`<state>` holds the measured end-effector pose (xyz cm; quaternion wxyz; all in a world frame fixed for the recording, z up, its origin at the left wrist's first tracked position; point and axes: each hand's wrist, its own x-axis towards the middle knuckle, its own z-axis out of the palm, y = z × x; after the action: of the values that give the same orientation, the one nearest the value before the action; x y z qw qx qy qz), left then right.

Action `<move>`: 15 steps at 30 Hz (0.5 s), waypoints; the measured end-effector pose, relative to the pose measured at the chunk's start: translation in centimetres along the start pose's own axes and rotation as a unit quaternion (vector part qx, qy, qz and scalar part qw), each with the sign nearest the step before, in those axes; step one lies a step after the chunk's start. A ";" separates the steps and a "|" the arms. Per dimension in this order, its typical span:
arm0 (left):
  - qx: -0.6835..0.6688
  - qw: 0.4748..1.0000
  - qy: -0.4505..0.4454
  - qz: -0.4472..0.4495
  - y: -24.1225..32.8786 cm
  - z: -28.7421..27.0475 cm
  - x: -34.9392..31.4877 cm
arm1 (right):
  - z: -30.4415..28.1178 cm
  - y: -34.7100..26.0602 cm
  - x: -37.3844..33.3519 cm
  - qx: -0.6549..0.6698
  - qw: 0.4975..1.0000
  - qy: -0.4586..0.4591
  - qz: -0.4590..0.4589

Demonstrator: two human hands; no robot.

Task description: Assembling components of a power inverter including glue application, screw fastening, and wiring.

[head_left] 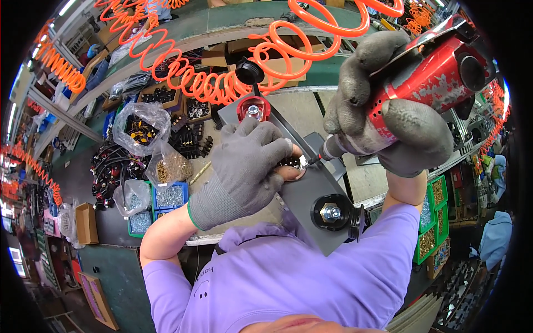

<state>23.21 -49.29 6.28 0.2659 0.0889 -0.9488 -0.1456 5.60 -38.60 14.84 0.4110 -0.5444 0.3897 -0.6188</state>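
Note:
A long grey metal panel (pixel 297 202) lies slantwise in front of me. My left hand (pixel 236 166), in a grey glove with bare fingertips, rests over it, pinching a small round fitting (pixel 302 165) at the panel's middle. My right hand (pixel 419 133), gloved too, is wrapped round a worn red power screwdriver (pixel 433 80). The screwdriver's bit points left and meets the fitting's edge, or nearly so. Toward the panel's far end sits a red round connector (pixel 254 110) with a raised black cap (pixel 249 71). A black round connector (pixel 331 212) with a metal stud is at the near end.
Orange coiled air hoses (pixel 222 83) hang across the far side. On the left are a clear bag (pixel 141 127) of small parts, black cables (pixel 114 166) and blue screw bins (pixel 171 195). Green-edged bins (pixel 436 222) of screws stand at the right.

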 end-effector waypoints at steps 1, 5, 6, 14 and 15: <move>-0.002 1.000 -0.001 0.004 -0.1 0.1 0.0 | 0.1 0.0 0.1 -0.001 1.000 -0.005 -0.008; -0.012 1.000 0.012 0.024 -0.1 0.1 0.0 | -0.1 0.6 0.4 0.035 0.996 -0.050 -0.062; -0.013 1.000 0.012 0.025 -0.1 0.1 0.1 | 0.0 0.3 0.3 0.034 0.996 -0.050 -0.062; -0.011 0.999 0.025 0.025 -0.2 0.3 0.0 | 0.0 1.4 0.8 0.026 0.996 -0.050 -0.068; -0.011 0.999 0.025 0.026 -0.2 0.3 0.0 | 0.1 1.2 0.7 0.018 0.997 -0.048 -0.063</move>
<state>23.05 -49.42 6.02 0.2947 0.0646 -0.9420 -0.1471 5.71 -39.74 13.97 0.3993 -0.5891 0.3234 -0.6237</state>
